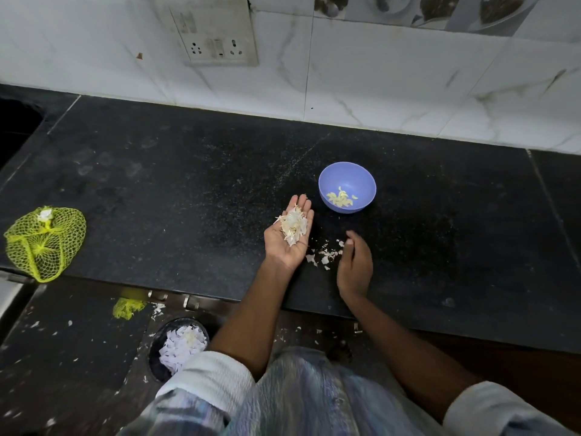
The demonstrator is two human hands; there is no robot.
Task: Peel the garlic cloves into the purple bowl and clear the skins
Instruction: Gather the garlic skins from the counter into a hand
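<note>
- My left hand (pixel 287 239) lies palm up over the counter (pixel 188 184), fingers straight and relaxed, cupping one heap of skins (pixel 293 227).
- My right hand (pixel 354 265) stands on its edge on the counter, fingers loosely curved towards the left hand, gripping nothing that I can see.
- Between my two hands lies a scatter of loose skins (pixel 325 256), roughly ten bits; some are too small to count properly.
- One bowl (pixel 347 187) sits on the counter just beyond my left fingertips, apart from both hands.
- Inside it lies one small cluster of peeled cloves (pixel 341 198), pale yellow; they overlap, so I can't give a firm number.
- One yellow net bag (pixel 44 242) lies far to the left at the counter's edge, with a white lump showing through the mesh at its top.
- Down on the floor (pixel 63 357) below the counter stands one dark bin (pixel 177 347), with white scraps in it.
- One torn yellow piece of netting (pixel 128 307) lies on the floor near the bin, and white flecks are strewn all round.
- On the tiled wall (pixel 377 73) behind, one switch plate (pixel 217 33) with two sockets.
</note>
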